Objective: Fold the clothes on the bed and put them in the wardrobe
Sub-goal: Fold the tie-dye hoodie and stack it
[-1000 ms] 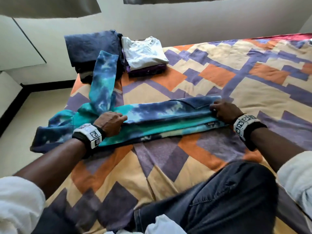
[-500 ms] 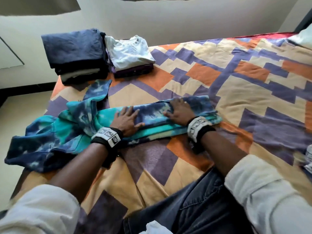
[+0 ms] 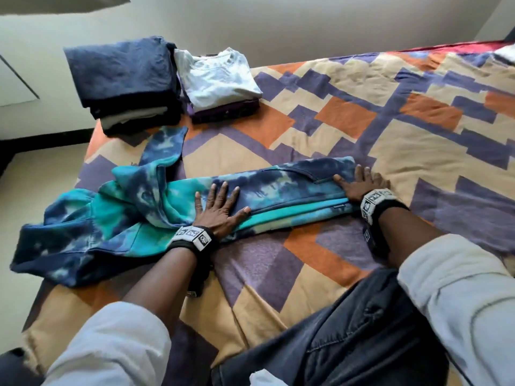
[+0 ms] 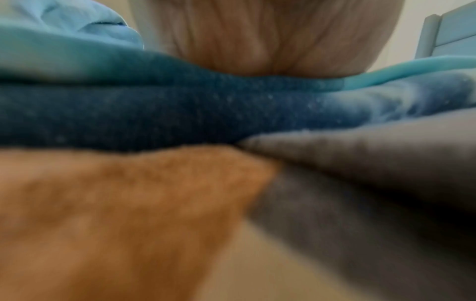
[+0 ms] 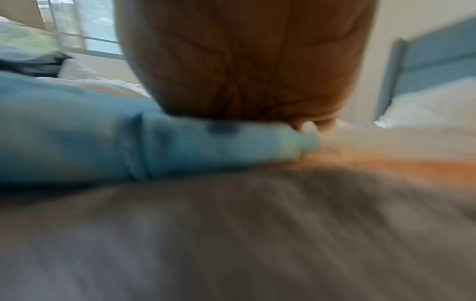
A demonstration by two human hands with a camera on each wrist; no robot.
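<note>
A blue and teal tie-dye hoodie (image 3: 284, 188) lies across the patterned bed (image 3: 404, 151), its body folded into a long band. The sleeve and hood end (image 3: 83, 218) is bunched at the left, near the bed's edge. My left hand (image 3: 217, 207) lies flat with spread fingers on the middle of the band. My right hand (image 3: 359, 182) presses flat on the band's right end. In the left wrist view the palm (image 4: 270, 40) rests on the blue fabric (image 4: 154, 114). The right wrist view shows my palm (image 5: 244, 61) on the teal hem (image 5: 180, 146).
Two folded stacks stand at the bed's far left corner: dark blue clothes (image 3: 122, 79) and a pale tie-dye shirt on purple (image 3: 217, 79). My knee in dark jeans (image 3: 348, 330) rests on the near edge. The floor (image 3: 33, 176) lies left of the bed.
Both hands went from curled grips on the band to flat palms. The right hand slid in to the middle, then back out to the right end. The sleeve dropped off the dark stack.
</note>
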